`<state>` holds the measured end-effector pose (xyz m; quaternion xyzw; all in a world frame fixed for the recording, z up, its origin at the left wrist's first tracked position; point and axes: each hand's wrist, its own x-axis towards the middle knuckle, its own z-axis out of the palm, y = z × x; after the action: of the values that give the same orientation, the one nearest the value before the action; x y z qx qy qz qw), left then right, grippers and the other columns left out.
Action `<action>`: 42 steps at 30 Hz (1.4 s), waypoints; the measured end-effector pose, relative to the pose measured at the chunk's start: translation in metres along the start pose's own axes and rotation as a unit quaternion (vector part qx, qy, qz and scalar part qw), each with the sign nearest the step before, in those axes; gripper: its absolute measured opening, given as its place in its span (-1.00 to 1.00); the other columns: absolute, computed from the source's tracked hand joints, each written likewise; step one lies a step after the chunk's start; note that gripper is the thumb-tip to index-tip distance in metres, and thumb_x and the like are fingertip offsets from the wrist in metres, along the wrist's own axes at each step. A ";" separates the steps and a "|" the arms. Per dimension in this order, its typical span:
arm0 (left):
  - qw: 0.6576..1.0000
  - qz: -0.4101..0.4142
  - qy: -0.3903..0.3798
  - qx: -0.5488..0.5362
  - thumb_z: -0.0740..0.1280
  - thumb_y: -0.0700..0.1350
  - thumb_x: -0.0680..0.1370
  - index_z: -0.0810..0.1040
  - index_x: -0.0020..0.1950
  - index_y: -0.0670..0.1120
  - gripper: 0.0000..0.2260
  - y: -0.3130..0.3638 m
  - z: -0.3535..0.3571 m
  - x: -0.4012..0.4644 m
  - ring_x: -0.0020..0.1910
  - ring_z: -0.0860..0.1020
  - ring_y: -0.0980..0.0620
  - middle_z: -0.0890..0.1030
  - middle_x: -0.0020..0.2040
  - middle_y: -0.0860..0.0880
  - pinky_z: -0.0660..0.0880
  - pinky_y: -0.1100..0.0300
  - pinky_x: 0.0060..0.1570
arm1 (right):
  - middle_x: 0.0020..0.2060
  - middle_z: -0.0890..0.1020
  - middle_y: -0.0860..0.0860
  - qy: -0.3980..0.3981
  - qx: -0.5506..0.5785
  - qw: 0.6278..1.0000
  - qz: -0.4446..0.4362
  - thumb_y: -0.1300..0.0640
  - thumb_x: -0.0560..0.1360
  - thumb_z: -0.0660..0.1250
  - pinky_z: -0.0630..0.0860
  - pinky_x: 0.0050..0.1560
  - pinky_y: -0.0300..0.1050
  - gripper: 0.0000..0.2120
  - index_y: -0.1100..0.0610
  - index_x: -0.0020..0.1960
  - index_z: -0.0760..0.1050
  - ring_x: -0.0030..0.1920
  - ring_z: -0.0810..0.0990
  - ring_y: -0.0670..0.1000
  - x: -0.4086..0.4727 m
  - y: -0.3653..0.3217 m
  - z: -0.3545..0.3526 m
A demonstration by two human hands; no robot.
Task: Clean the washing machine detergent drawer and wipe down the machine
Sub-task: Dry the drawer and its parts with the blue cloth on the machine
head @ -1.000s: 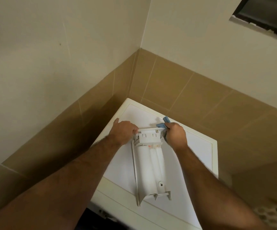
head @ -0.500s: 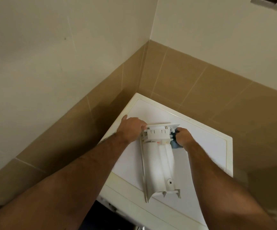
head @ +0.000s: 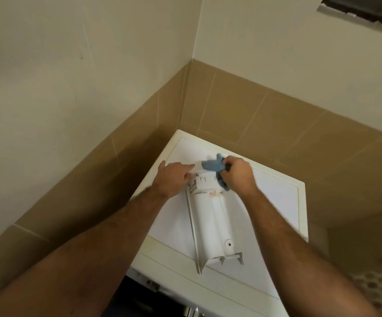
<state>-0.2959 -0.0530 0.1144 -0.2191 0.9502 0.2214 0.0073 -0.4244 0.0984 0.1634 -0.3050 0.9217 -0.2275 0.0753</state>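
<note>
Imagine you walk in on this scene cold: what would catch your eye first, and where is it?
First, the white detergent drawer lying on the washing machine top, its far end between two hands. The right hand grips a blue cloth against that far end, the only bright colour here, while the left hand steadies the drawer's other side. Behind, tan wall tiles meet in a corner.

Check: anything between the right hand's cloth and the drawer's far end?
Nothing visible. The right hand grips the blue cloth right at the detergent drawer's far end; the left hand steadies the other side.
</note>
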 end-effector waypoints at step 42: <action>0.966 0.014 -0.035 -0.256 0.32 -0.09 0.59 0.66 0.13 -0.16 -0.78 -0.018 -0.008 0.013 0.00 0.59 -0.04 0.66 0.00 -0.08 0.44 0.24 -0.01 | 0.06 0.53 0.17 0.076 0.023 0.996 0.048 0.24 0.56 0.26 0.23 -0.11 -0.38 -0.73 0.21 0.20 0.61 0.04 0.56 0.15 -0.034 -0.028 0.030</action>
<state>-0.2992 -0.0765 0.1125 -0.1923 0.8641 0.4648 -0.0187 -0.3740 0.0877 0.1498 -0.2407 0.9328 -0.2674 0.0229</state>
